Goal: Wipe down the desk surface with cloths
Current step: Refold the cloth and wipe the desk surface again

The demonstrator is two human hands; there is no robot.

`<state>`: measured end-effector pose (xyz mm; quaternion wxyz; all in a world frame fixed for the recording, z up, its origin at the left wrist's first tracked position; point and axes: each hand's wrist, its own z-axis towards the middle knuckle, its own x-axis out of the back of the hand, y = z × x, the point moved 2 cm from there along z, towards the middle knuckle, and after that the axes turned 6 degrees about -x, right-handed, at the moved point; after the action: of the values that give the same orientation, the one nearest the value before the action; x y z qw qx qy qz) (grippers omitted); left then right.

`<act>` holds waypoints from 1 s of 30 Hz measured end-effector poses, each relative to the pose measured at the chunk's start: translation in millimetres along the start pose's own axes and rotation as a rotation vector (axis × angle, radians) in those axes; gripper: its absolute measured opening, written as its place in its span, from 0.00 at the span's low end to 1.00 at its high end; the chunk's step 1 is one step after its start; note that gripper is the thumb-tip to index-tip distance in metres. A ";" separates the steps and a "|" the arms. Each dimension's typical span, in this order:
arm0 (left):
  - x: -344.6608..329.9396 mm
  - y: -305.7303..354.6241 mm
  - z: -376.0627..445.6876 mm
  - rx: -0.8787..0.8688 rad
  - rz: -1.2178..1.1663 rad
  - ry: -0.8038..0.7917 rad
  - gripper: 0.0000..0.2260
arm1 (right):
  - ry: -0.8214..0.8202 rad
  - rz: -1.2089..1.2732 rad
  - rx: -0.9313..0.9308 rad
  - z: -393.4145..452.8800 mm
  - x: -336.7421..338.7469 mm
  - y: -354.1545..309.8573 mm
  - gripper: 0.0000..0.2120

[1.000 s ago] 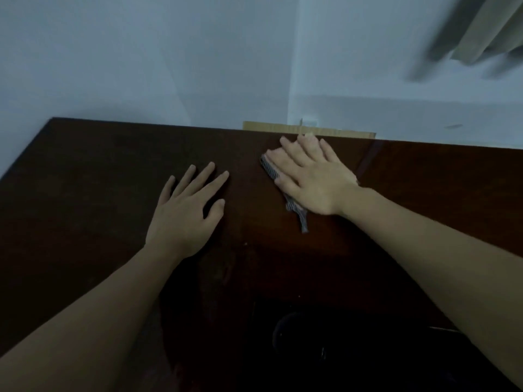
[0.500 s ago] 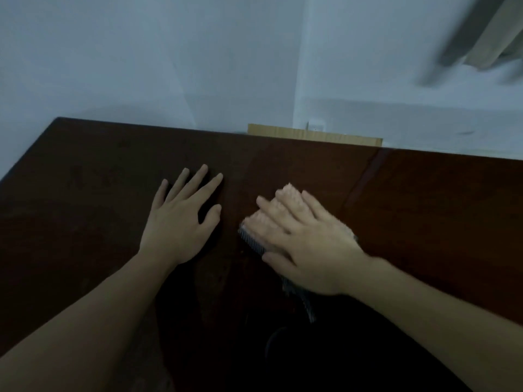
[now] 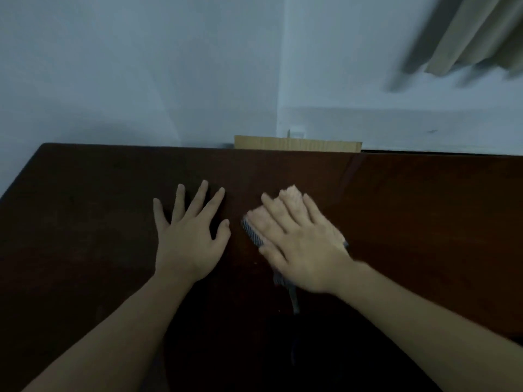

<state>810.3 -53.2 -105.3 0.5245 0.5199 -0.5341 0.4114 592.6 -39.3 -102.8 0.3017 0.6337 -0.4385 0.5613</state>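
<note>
While right hand (image 3: 302,244) presses cloth (image 3: 253,234), desk (image 3: 424,222) edges well apart

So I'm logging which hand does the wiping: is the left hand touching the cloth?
Apart. In the head view a strip of dark desk shows between the left hand and the cloth under the right hand.

1. Desk (image 3: 99,222): dark brown wood, smooth, with a faint gloss; a reddish sheen shows at centre right of the frame.
2. Cloth (image 3: 253,234): woven fabric, finely striped grey edge, soft fuzzy pale nap on top.
3. Board (image 3: 297,143), upper centre behind the desk: light tan, matt, like cardboard.
4. Wall (image 3: 141,66): pale, matt, smooth.
5. Curtain (image 3: 475,32), upper right: beige cloth, pleated, blurred.
</note>
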 end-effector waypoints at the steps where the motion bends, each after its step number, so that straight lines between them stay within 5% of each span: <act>1: 1.3 1.6 -2.4 0.009 -0.005 -0.001 0.27 | -0.003 0.001 0.024 -15.2 -5.7 -7.0 0.29; 6: 14.1 -14.5 -1.5 -0.054 -0.091 0.028 0.27 | -0.046 -0.017 0.028 -18.6 -4.9 -7.8 0.28; 15: 20.4 -84.1 15.7 -0.083 -0.036 -0.010 0.26 | -0.024 0.011 -0.336 101.2 25.2 8.9 0.27; 25: 11.6 -100.9 16.3 -0.108 -0.104 0.020 0.25 | -0.071 -0.012 0.069 9.5 -3.7 -76.1 0.29; 30: 13.2 -100.9 17.6 -0.107 -0.110 0.002 0.26 | -0.006 -0.090 -0.172 100.7 17.0 -22.4 0.27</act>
<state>908.8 -84.3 -104.9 0.5738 0.5196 -0.5253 0.3533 657.3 -121.4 -102.7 0.3786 0.6263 -0.4572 0.5054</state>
